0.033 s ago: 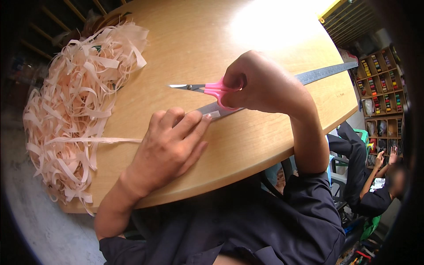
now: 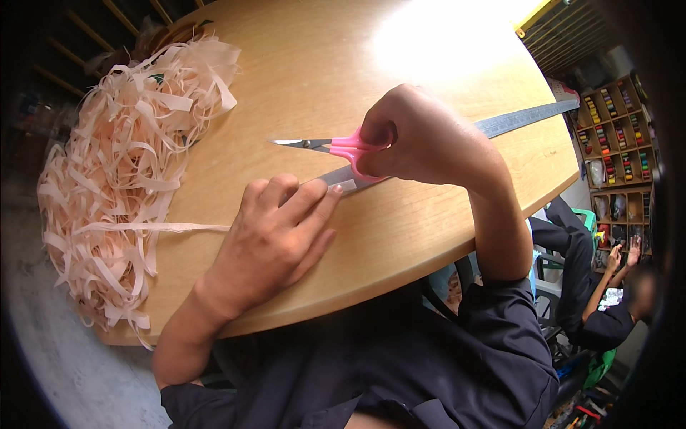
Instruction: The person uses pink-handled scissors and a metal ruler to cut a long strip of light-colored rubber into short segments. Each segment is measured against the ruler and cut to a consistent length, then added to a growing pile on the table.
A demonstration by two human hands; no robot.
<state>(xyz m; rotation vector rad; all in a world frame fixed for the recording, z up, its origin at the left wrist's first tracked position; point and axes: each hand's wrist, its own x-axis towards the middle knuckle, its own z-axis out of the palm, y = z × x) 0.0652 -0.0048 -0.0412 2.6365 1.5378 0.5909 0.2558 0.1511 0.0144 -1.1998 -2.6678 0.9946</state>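
My right hand (image 2: pixel 429 139) is closed round the pink handles of a pair of scissors (image 2: pixel 346 145). Their slightly parted blades point left, just above the ruler's near end. My left hand (image 2: pixel 275 239) is bent over the table with its fingertips pressed down on a long metal ruler (image 2: pixel 525 119). From the left, a pale peach fabric strip (image 2: pixel 164 227) runs in under that palm. A short pale end shows on the ruler by the index fingertip; the stretch between is hidden by the hand.
A big tangled heap of peach fabric strips (image 2: pixel 136 157) covers the left end of the wooden table (image 2: pixel 307 86) and hangs over its edge. Shelves of coloured thread spools (image 2: pixel 618 132) stand at the far right. Another person (image 2: pixel 607 329) sits below them, hands raised.
The scissors' blade tips sit very slightly lower and farther left. Both hands otherwise look the same.
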